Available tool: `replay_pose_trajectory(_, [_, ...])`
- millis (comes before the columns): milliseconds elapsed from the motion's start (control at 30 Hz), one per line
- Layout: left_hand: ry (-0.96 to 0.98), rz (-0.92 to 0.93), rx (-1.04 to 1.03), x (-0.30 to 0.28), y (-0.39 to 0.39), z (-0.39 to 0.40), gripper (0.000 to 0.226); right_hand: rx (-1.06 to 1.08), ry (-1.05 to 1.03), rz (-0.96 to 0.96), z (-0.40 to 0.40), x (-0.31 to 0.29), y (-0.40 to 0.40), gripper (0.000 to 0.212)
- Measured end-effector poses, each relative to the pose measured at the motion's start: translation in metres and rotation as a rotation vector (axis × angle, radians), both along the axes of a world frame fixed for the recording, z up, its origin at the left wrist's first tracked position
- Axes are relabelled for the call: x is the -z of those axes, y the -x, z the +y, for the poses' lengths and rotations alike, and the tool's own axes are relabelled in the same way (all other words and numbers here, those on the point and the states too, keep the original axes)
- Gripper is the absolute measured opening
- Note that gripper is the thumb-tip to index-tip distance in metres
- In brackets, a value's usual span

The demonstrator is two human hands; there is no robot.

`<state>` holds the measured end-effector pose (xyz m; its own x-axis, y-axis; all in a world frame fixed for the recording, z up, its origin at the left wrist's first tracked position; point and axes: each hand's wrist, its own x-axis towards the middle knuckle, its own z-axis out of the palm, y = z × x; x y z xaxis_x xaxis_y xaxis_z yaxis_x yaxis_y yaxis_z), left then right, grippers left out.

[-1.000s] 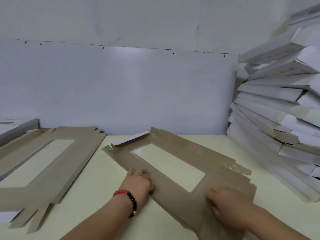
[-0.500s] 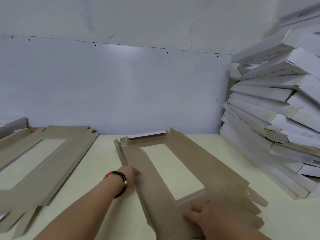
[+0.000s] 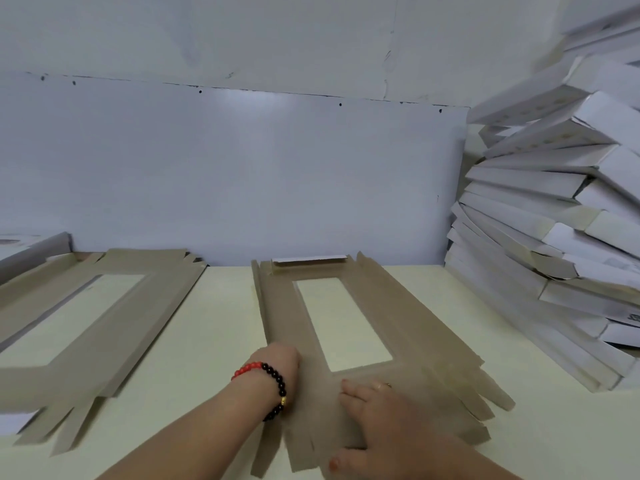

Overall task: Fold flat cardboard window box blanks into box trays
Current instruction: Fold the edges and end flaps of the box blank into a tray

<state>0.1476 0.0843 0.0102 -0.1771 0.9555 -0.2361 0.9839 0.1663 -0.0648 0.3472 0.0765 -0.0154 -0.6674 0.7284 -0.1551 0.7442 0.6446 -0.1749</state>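
Two brown window box blanks lay flat on the pale tabletop (image 3: 221, 327). Far left, a grey-white stack edge (image 3: 34, 247) sat by the wall. The left blank (image 3: 114, 327) rested on others, apart from the hands. Left hand (image 3: 277, 363), wearing a red and black bead bracelet (image 3: 273, 386), rested at the near left edge of the centre blank (image 3: 408, 327); its fingers were hidden, so grip could not be told. Right hand (image 3: 384, 417), with a ring (image 3: 381, 385), pressed flat on that blank's near end, fingers fairly straight, holding nothing. Far end flap stood slightly raised. At right, a leaning pile of folded white box trays (image 3: 554, 237) stood near the blank.
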Motion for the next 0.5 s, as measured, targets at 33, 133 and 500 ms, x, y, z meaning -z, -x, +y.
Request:
replay_pose_trajectory(33, [-0.016,0.02,-0.01,0.002,0.005,0.001,0.043,-0.019,0.048,0.03,0.002,-0.002,-0.006,0.1])
replay_pose_trajectory(133, [-0.066,0.026,-0.041,0.004,0.02,0.004,0.036,-0.069,0.09,0.04,0.007,-0.006,-0.028,0.096])
replay_pose_trajectory(500, [-0.218,-0.121,0.331,0.002,0.0,-0.025,0.061,-0.091,-0.063,-0.181,0.03,-0.015,-0.052,0.075])
